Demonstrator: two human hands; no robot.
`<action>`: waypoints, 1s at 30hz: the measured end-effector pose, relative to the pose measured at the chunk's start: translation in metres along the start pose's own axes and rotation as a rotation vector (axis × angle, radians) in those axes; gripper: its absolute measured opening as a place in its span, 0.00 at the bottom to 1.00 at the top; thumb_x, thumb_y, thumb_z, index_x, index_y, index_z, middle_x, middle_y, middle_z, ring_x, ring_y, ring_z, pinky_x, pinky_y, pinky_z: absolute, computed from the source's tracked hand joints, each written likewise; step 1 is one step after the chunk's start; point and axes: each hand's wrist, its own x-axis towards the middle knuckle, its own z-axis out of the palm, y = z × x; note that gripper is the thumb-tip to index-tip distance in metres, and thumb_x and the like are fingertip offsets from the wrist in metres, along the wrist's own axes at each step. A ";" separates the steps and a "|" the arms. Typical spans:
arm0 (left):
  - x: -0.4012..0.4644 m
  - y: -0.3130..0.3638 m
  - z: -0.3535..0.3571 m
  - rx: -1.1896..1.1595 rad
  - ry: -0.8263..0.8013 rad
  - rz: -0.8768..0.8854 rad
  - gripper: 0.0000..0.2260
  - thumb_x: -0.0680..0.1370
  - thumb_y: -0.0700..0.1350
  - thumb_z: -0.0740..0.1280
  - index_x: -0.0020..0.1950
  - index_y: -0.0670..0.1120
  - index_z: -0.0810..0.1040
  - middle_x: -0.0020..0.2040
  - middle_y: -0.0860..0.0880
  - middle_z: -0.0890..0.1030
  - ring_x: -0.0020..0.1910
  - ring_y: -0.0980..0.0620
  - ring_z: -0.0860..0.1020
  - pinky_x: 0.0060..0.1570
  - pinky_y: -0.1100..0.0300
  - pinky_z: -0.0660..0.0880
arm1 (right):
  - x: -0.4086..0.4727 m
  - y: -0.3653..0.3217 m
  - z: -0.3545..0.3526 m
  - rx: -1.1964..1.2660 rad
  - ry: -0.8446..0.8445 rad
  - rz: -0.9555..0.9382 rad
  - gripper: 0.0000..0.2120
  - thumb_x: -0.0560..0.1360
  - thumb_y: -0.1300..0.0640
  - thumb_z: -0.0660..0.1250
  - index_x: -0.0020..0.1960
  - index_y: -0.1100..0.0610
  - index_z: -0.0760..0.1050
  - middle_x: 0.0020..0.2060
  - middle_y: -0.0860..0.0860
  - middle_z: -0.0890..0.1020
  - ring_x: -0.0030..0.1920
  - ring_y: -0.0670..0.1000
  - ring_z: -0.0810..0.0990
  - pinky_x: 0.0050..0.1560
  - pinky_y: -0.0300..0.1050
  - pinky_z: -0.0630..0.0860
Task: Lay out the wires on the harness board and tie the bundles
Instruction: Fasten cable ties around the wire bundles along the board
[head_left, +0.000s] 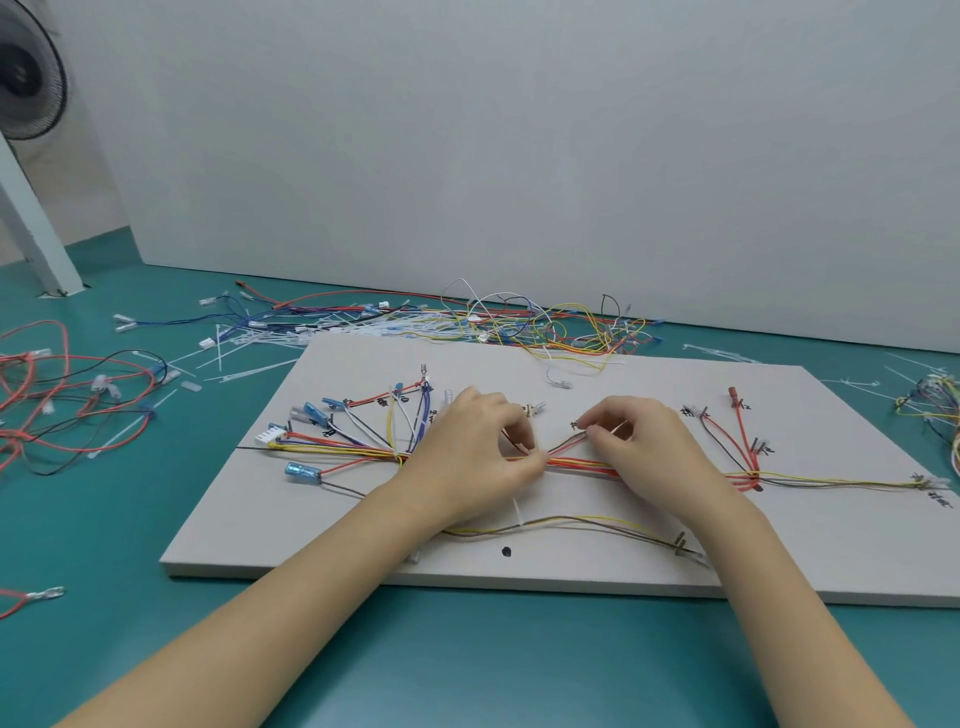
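At harness board (649, 566) centre, wire bundle (576, 464) is pinched by left hand (478, 457) at 9 o'clock, right hand (644, 447) at 3.

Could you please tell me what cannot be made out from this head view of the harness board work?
- What the left hand fingertips pinch at the main bundle: hidden by its own fingers.
- Handwritten labels on the harness board: too small to read.
- Wires at right: cut by the frame edge.
- Fan: cut by the left edge.

Harness board (649, 561) lies on the table (467, 665); loose wires (519, 317) behind it (more at left).
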 end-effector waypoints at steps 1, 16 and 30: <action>0.000 0.000 -0.001 0.027 -0.018 0.025 0.06 0.73 0.53 0.70 0.40 0.53 0.76 0.43 0.57 0.78 0.50 0.54 0.71 0.55 0.54 0.70 | 0.000 -0.001 0.002 -0.037 -0.005 -0.007 0.08 0.76 0.60 0.65 0.44 0.48 0.80 0.43 0.49 0.81 0.40 0.47 0.77 0.45 0.45 0.75; 0.001 0.003 0.001 0.161 -0.049 0.031 0.13 0.74 0.60 0.69 0.46 0.51 0.79 0.48 0.54 0.75 0.52 0.52 0.68 0.54 0.52 0.70 | 0.008 -0.012 0.033 -0.285 0.144 -0.010 0.11 0.79 0.52 0.60 0.56 0.46 0.79 0.51 0.48 0.75 0.57 0.54 0.68 0.52 0.49 0.65; 0.006 0.009 0.005 0.196 -0.159 -0.123 0.11 0.76 0.60 0.66 0.46 0.54 0.73 0.51 0.53 0.70 0.58 0.49 0.65 0.55 0.55 0.62 | 0.024 -0.028 0.036 -0.247 -0.061 0.125 0.16 0.76 0.61 0.54 0.56 0.56 0.79 0.61 0.53 0.75 0.63 0.60 0.67 0.54 0.49 0.66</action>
